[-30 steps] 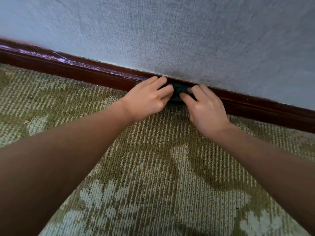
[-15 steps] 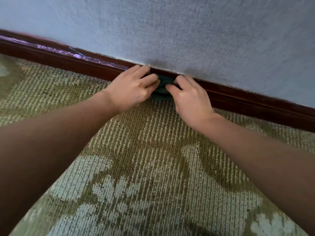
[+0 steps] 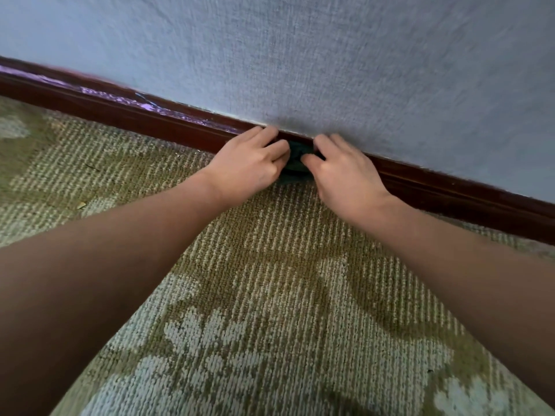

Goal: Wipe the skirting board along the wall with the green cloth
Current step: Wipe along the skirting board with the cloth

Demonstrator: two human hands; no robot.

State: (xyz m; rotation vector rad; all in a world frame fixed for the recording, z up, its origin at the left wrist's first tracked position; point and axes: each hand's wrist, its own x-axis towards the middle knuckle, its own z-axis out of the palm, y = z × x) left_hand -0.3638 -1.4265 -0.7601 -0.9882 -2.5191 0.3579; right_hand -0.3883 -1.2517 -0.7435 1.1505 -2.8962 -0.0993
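A dark red-brown skirting board (image 3: 156,121) runs along the foot of the wall, from upper left down to the right. A bunched dark green cloth (image 3: 295,162) is pressed against it, mostly hidden between my hands. My left hand (image 3: 249,165) grips the cloth's left side with curled fingers. My right hand (image 3: 342,172) grips its right side, thumb toward the cloth. Both sets of fingertips reach the top edge of the board.
A pale blue-grey textured wall (image 3: 330,61) rises above the board. Green and cream patterned carpet (image 3: 270,295) covers the floor. Purple-tinged scuffed marks (image 3: 120,99) show on the board's top edge to the left. A small scrap (image 3: 81,205) lies on the carpet at left.
Both hands have stayed together on the cloth against the board. Relative to the purple marks on the board, they have shifted a little to the right.
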